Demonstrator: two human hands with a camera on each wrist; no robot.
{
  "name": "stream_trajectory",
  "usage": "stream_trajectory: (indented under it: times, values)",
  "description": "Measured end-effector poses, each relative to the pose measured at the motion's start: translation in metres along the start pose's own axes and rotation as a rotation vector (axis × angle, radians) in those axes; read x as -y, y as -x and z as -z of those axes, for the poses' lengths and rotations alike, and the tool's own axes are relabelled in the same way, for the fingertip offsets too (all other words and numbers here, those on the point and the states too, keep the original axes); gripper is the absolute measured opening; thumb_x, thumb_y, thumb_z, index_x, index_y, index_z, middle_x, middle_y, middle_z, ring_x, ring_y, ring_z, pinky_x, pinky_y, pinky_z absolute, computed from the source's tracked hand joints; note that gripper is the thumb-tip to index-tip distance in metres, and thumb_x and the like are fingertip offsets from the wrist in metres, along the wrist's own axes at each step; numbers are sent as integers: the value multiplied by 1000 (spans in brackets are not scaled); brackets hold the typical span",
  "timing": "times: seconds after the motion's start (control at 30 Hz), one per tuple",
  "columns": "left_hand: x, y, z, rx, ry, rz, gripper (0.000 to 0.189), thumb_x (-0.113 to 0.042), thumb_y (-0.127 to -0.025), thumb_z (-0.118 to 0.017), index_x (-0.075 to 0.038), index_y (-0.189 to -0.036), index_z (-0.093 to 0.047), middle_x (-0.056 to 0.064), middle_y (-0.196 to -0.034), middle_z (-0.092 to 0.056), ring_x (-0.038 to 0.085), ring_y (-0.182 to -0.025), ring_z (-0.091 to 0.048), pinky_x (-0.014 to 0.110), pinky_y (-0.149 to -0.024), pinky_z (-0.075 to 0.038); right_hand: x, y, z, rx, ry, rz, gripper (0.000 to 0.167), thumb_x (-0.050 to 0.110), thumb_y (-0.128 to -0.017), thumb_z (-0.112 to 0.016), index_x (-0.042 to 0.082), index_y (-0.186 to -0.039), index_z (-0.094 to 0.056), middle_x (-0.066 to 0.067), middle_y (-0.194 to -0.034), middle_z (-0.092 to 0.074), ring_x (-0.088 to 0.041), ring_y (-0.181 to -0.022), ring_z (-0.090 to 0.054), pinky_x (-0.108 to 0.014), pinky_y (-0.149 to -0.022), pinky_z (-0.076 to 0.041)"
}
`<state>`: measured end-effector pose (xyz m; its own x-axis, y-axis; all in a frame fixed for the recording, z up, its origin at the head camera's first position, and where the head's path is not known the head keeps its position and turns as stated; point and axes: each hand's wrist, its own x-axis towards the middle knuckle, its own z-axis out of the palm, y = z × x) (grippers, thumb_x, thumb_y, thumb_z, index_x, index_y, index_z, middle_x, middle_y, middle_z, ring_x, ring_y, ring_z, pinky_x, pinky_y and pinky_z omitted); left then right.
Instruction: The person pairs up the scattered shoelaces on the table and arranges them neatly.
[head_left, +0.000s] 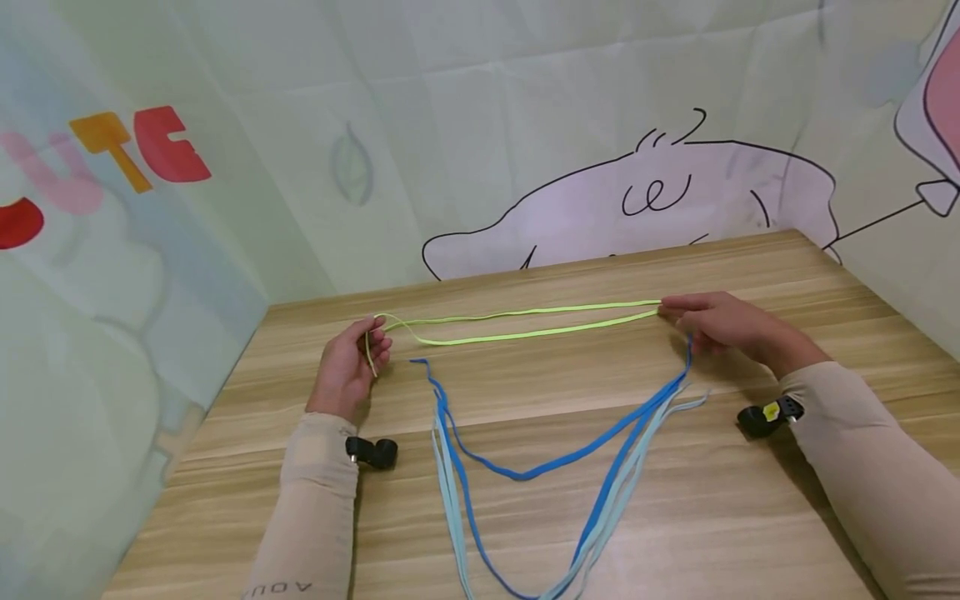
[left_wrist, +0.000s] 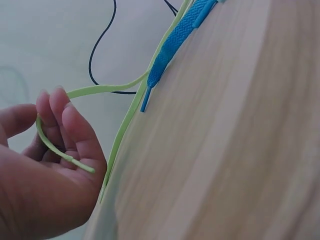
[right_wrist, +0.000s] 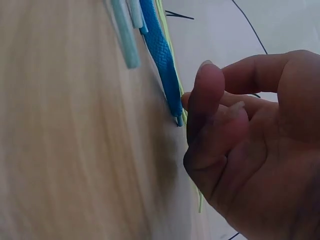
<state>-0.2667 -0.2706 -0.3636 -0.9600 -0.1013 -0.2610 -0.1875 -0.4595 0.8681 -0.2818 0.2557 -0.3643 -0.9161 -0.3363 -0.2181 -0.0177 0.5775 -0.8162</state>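
Note:
A yellow-green shoelace (head_left: 540, 336) runs across the far part of the table in two long strands. My left hand (head_left: 351, 362) pinches one end of it between thumb and fingers, raised over the table's left side. In the left wrist view the loose tip of that shoelace (left_wrist: 80, 164) dangles before the palm. My right hand (head_left: 723, 325) reaches the strands' right end with its index fingertip, its other fingers curled; I cannot tell whether it grips the shoelace. Just below it lies the end of a blue shoelace (head_left: 585, 450), beside the fingers in the right wrist view.
Nearer to me, several light blue shoelaces (head_left: 450, 492) droop in a curve alongside the blue one on the wooden table (head_left: 750, 517). A printed cloth backdrop (head_left: 450, 108) rises behind the table's far edge and along its left side.

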Motion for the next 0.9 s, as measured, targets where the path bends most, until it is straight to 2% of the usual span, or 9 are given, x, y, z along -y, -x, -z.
stream_trajectory:
  times: [0.1, 0.13, 0.23, 0.33, 0.4, 0.57, 0.73, 0.9]
  values:
    - [-1, 1, 1, 3, 0, -1, 21, -21, -106, -52, -5, -106, -65, -1, -74, -62, 11, -67, -62, 20, -61, -51, 0, 0, 1, 0, 44, -23, 58, 17, -100, -47, 7, -155, -35, -13, -83, -62, -21, -67, -57, -28, -53, -41]
    - [-1, 1, 1, 2, -3, -2, 21, -21, -106, -52, -5, -107, -65, -1, -74, -62, 11, -67, -62, 20, -61, -51, 0, 1, 1, -13, 53, -24, 58, 17, -100, -47, 6, -155, -35, -12, -81, -63, -21, -67, -58, -28, -53, -42]
    - [-1, 1, 2, -13, -17, -1, 19, -20, -106, -53, -5, -105, -65, -1, -73, -62, 11, -67, -62, 20, -61, -51, 1, 1, 3, -68, 81, -36, 56, 19, -100, -47, 1, -152, -38, -9, -85, -62, -20, -67, -56, -29, -52, -42]
    - [-1, 0, 3, -62, -56, 4, 17, -19, -104, -56, -5, -104, -65, -2, -74, -62, 10, -67, -62, 20, -61, -52, 1, 2, 6, -130, 123, -62, 50, 21, -101, -48, -2, -145, -46, -8, -81, -60, -19, -64, -53, -29, -52, -42]
    - [0, 0, 3, -110, -107, 10, 17, -20, -102, -59, -5, -107, -64, -1, -78, -63, 10, -70, -63, 20, -62, -52, 1, 2, 8, -161, 149, -81, 46, 22, -101, -48, -2, -140, -51, -9, -77, -58, -19, -62, -53, -30, -53, -44]
    - [1, -1, 3, -202, -227, 25, 28, -21, -99, -64, -3, -120, -59, 2, -93, -65, 9, -75, -63, 20, -64, -53, -2, 3, 12, -208, 184, -89, 42, 22, -101, -47, -3, -133, -55, -12, -87, -61, -17, -63, -59, -33, -59, -49]
    - [1, -2, 7, -209, -255, 13, 29, -19, -100, -63, -3, -124, -59, 3, -97, -70, 9, -76, -66, 21, -64, -55, -3, 3, 14, -209, 178, -103, 44, 22, -102, -47, -5, -136, -52, -3, -67, -61, -16, -62, -59, -32, -58, -47]
    - [1, -3, 13, -201, -233, 6, 31, -16, -102, -60, -3, -130, -57, 3, -98, -72, 11, -81, -69, 22, -67, -56, -4, 3, 15, -205, 157, -108, 46, 23, -102, -47, -6, -137, -50, -3, -70, -62, -15, -63, -59, -32, -57, -46]
